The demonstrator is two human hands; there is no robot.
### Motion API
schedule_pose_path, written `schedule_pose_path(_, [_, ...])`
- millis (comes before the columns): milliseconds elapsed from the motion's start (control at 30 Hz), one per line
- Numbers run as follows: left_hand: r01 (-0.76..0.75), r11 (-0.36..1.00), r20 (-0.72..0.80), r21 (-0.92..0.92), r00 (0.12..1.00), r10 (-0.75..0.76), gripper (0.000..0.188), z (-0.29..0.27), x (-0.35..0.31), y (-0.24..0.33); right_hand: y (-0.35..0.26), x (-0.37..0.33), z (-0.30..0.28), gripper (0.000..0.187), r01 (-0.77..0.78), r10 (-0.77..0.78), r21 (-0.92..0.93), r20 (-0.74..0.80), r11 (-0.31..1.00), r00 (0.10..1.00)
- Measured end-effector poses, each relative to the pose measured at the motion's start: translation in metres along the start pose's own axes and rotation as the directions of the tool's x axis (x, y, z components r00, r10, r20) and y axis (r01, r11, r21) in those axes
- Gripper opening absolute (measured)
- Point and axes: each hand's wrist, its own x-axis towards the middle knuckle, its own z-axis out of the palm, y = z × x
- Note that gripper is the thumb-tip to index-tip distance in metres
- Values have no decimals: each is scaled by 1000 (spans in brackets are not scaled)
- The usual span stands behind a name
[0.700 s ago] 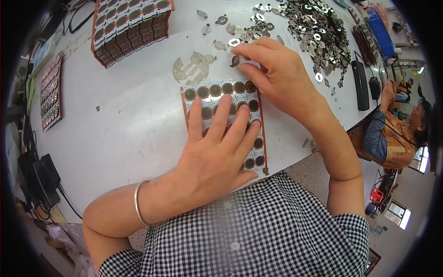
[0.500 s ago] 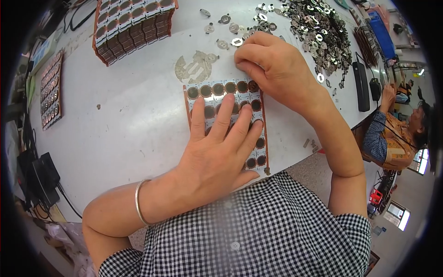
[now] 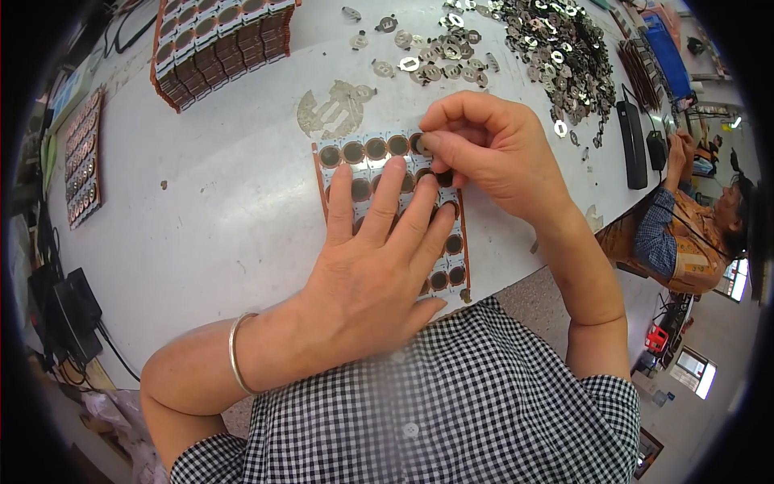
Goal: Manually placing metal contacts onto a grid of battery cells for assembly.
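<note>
Keeping everything steady under fine finger work

The desk [image 3: 226, 234] carries a gridded panel [image 3: 364, 169] close to its near edge; it should work best flat and unmoving. The left hand [image 3: 363, 266] lies on it, fingers spread apart; even pressure should hold it without covering the far row. The right hand [image 3: 500, 155] holds thumb and forefinger close together at the panel's far edge, near the right corner; whether they clamp anything, I cannot tell. Careful centring over the dark discs [image 3: 376, 148] matters; loose metal tabs [image 3: 431, 73] lie beyond that edge.
</note>
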Motion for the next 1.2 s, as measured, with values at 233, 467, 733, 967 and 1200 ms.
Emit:
schedule_pose_path(233, [-8,1000,-16,3,1000,8,92,2,-1,-2,12,-1,11,16,322,-376,-361,-89,875,922])
schedule_pose_path(467, [-10,1000,-18,5,1000,10,92,4,-2,-3,5,-3,14,9,141,-169,-207,-128,968,977])
schedule_pose_path(733, [-15,1000,-39,20,999,15,89,4,-2,-2,13,-4,19,9,343,-463,-493,-145,800,874])
schedule_pose_path(967, [-19,1000,-40,10,999,19,88,4,-2,-2,25,-5,16,19,388,-568,-590,-149,708,809])
schedule_pose_path(1200, [-32,999,-28,17,999,33,89,5,-1,-3,26,-11,21,20,380,-547,-553,-171,741,819])
